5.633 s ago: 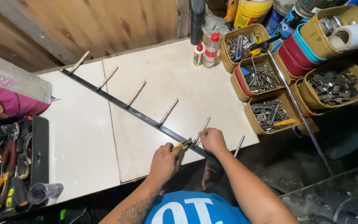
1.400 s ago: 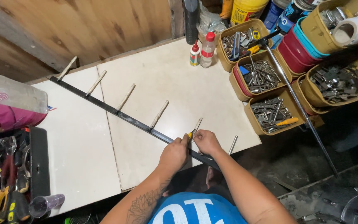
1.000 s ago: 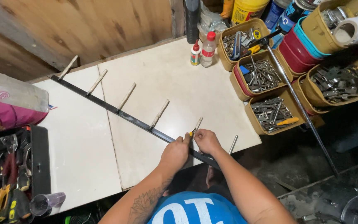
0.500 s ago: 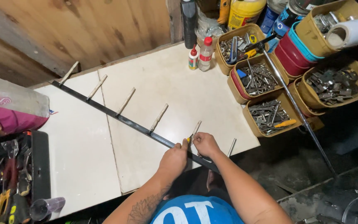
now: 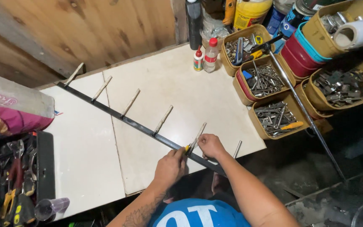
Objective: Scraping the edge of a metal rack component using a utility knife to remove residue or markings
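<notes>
Nearby, hardware-filled tubs (image 5: 274,120)

Both arms bare from the elbow down; no sleeves, gloves, watch or rings visible. Left forearm (image 5: 141,212) carries a dark tattoo of curling, leaf-like lines near the elbow. Right forearm (image 5: 248,189) unmarked. Bright blue shirt (image 5: 198,214) at bottom edge, with large white printed shapes.

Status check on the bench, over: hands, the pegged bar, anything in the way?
Left hand pinching a small yellow-tipped tool at the black bar. Right hand gripping one peg. Bar flat on the white tabletop, nothing across it.
</notes>
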